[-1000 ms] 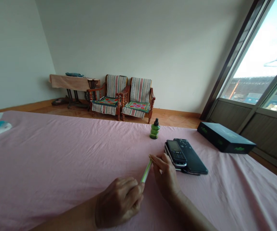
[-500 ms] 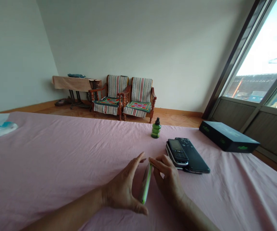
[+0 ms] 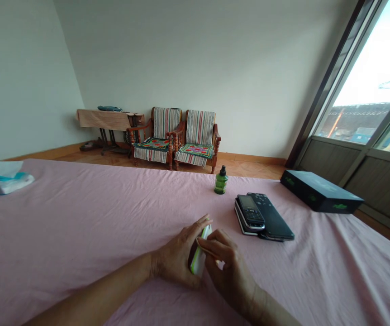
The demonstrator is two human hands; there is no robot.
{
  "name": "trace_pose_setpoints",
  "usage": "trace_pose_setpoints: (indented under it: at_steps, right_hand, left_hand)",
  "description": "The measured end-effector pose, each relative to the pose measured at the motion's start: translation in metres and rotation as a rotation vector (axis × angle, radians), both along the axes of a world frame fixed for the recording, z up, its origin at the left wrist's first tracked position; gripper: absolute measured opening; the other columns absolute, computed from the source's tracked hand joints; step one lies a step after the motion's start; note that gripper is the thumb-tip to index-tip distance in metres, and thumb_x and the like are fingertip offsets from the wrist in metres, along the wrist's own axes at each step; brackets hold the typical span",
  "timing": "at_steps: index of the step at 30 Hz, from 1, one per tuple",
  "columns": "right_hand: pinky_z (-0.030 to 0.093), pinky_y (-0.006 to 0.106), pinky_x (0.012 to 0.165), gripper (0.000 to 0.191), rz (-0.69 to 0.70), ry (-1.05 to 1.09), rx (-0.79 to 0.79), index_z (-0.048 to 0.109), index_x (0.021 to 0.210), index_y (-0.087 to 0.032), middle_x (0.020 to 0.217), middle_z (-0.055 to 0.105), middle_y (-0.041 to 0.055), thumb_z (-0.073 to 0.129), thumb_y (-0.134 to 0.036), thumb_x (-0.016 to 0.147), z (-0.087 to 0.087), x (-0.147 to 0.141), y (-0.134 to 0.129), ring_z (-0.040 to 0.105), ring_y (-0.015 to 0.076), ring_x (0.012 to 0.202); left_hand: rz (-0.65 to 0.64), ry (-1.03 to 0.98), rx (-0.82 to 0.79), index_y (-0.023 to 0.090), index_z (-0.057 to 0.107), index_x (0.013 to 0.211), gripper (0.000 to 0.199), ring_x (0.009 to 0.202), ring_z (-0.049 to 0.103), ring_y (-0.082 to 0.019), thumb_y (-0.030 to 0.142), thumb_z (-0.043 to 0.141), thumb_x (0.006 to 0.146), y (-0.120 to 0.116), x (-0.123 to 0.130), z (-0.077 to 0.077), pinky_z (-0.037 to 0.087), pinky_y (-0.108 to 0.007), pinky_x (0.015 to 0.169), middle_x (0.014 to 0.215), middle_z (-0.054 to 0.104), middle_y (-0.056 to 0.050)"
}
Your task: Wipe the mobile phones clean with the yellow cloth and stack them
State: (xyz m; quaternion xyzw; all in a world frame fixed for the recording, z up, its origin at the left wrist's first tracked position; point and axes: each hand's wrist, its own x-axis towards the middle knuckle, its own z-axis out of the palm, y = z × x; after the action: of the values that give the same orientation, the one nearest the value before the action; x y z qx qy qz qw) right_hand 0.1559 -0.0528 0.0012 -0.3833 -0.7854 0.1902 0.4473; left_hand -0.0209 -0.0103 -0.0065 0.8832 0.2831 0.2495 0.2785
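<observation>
Head view: the left hand [image 3: 178, 256] now spans the white slab [image 3: 200, 262] at six o'clock, fingers at its far end, thumb at its near end, so it steadies the slab. Half a second ago that hand stood spread beside it, the right hand [image 3: 229, 258] pinching the far end; now the right fingertips meet midway along, their grip too small to tell. The bottle [image 3: 221, 183] lies at one o'clock from the slab, dark phones [image 3: 251, 213] at two.

A home room, with cloth-draped wooden armchairs [image 3: 197, 142] and sewing-machine-style table [image 3: 104, 118].
</observation>
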Motion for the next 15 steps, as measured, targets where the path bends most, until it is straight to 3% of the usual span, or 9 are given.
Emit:
trace_pose_setpoints:
  at_steps: [9, 15]
  right_hand:
    - [0.042, 0.024, 0.059, 0.039, 0.035, 0.079, -0.014, 0.068, 0.1, -0.021, 0.082, 0.059, 0.0041, 0.047, -0.001, 0.075, -0.01, -0.001, -0.006, 0.055, 0.0149, 0.071]
    - [0.044, 0.021, 0.058, 0.027, 0.019, 0.19, -0.144, 0.069, 0.097, -0.02, 0.082, 0.059, 0.0038, 0.049, -0.008, 0.082, -0.012, 0.008, -0.001, 0.057, 0.014, 0.071]
  left_hand:
    - [-0.005, -0.083, 0.044, 0.014, 0.022, 0.139, 0.115, 0.132, 0.032, -0.035, 0.033, 0.084, 0.045, 0.0, 0.003, 0.005, 0.028, -0.05, 0.11, 0.142, 0.032, -0.019]
    - [0.052, -0.135, -0.032, 0.016, 0.02, 0.141, 0.099, 0.121, 0.047, -0.027, 0.019, 0.075, 0.059, -0.004, 0.007, 0.009, 0.039, -0.043, 0.103, 0.134, 0.045, -0.015]
